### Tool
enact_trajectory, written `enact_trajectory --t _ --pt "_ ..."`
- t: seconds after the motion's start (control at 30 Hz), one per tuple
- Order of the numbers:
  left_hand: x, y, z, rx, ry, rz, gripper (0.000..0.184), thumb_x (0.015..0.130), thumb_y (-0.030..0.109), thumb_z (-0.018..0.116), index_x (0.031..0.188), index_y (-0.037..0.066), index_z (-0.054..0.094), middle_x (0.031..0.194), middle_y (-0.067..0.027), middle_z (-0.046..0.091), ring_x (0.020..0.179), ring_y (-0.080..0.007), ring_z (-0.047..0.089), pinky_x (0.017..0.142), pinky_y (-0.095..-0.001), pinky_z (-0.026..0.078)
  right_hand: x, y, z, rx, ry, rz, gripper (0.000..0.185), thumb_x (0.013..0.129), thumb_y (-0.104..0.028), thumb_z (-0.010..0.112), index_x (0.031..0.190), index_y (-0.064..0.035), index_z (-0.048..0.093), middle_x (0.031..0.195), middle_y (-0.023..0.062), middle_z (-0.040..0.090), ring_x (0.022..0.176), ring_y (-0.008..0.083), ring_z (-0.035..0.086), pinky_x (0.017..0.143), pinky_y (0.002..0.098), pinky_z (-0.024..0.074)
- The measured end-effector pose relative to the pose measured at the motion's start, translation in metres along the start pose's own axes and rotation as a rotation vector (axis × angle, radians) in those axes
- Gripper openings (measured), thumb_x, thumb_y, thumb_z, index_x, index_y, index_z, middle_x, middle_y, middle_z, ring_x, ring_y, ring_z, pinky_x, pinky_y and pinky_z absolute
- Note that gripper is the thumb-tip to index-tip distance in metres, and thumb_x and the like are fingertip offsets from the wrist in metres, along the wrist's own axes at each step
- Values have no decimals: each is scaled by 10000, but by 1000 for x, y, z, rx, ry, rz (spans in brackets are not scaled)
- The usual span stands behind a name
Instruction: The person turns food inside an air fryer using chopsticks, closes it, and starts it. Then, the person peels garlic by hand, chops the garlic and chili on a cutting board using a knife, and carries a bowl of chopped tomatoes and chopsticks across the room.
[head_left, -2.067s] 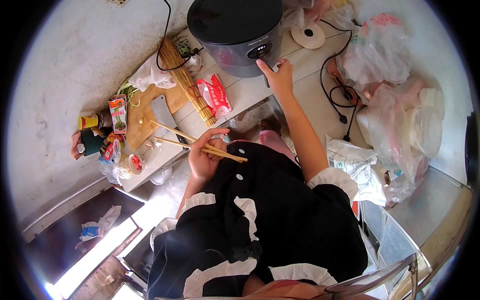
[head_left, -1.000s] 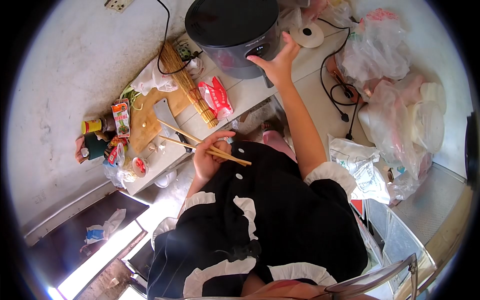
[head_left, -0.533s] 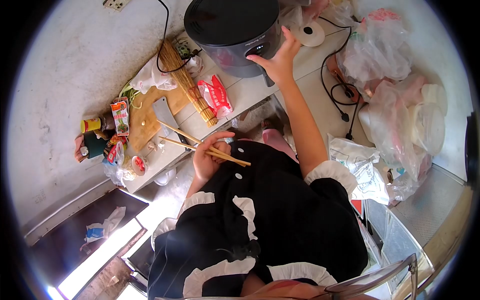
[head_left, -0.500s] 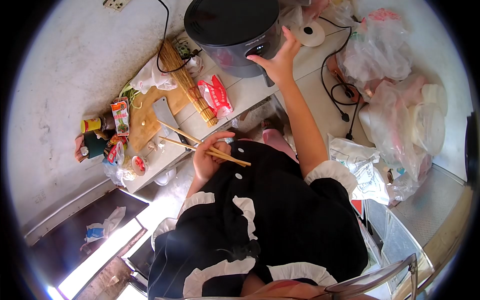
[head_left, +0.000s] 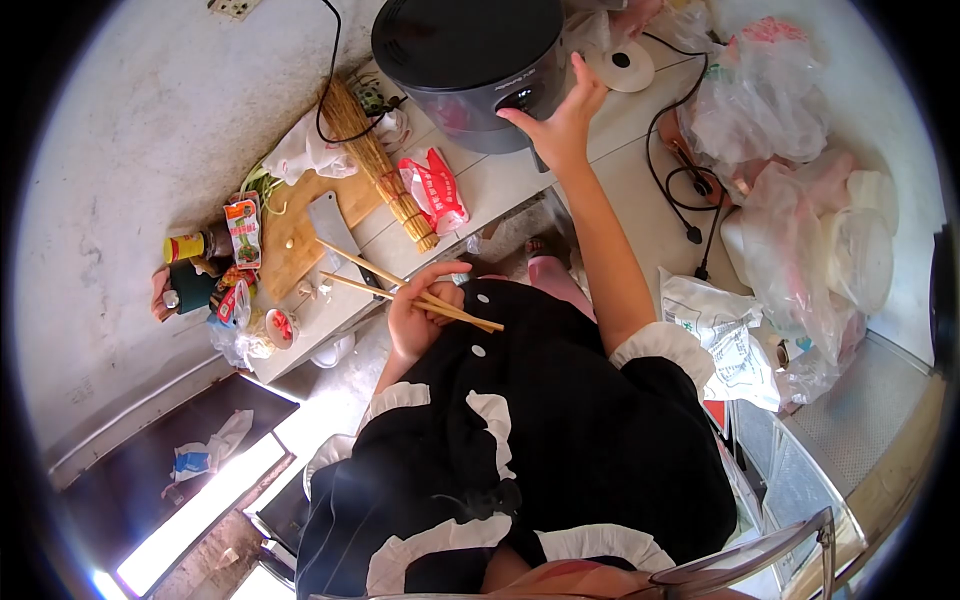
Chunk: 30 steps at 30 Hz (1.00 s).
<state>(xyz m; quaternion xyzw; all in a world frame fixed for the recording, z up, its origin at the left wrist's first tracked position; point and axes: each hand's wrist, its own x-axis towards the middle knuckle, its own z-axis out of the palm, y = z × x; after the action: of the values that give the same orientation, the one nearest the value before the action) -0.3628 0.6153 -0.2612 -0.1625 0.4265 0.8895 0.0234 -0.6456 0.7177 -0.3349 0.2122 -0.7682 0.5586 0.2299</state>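
A pair of wooden chopsticks (head_left: 349, 287) is in my left hand (head_left: 423, 312), with its fingers closed round them and their tips pointing away over the counter edge. One finger of that hand sticks out. My right hand (head_left: 562, 125) is at the front of a black air fryer (head_left: 475, 60), thumb stretched toward its small lit display (head_left: 518, 98) and the other fingers spread. Whether the thumb presses the panel I cannot tell. The fryer's handle (head_left: 540, 158) juts out just below this hand.
On the tiled counter (head_left: 490, 195) lie a straw brush (head_left: 385, 175), a red packet (head_left: 434, 190), a cleaver (head_left: 333, 224) and a wooden board (head_left: 290, 240). Jars and packets stand at left. A black cable (head_left: 655, 165) and plastic bags (head_left: 770, 100) lie at right.
The view has shifted very slightly. Both hands keep nearly the same pose, and the lit marks on the fryer's display look a little different.
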Motion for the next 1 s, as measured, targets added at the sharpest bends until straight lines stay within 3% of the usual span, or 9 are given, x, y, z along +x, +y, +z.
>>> enact_trajectory --t 0.2,0.3,1.0 --pt "-1 -1 -2 -3 -4 4 573 939 369 333 1215 -112 475 525 49 259 491 -95 295 506 -252 258 -2 2 3 -5 31 -51 1151 511 -364 924 1393 -7 276 1289 191 342 1199 354 311 1032 440 288" --pt "-1 -1 -2 -3 -8 6 573 938 370 334 1213 -112 476 525 49 258 491 -95 294 506 -254 258 -2 3 2 -4 31 -16 1145 513 -402 908 1404 -62 276 1268 225 309 1196 405 280 1019 494 275" --pt "-7 -3 3 -31 48 -7 556 926 338 322 1194 -122 481 525 47 249 488 -96 279 497 -248 242 -4 6 -1 -1 9 -12 1195 496 -387 929 1407 -12 253 1300 174 345 1212 345 296 1033 449 274"
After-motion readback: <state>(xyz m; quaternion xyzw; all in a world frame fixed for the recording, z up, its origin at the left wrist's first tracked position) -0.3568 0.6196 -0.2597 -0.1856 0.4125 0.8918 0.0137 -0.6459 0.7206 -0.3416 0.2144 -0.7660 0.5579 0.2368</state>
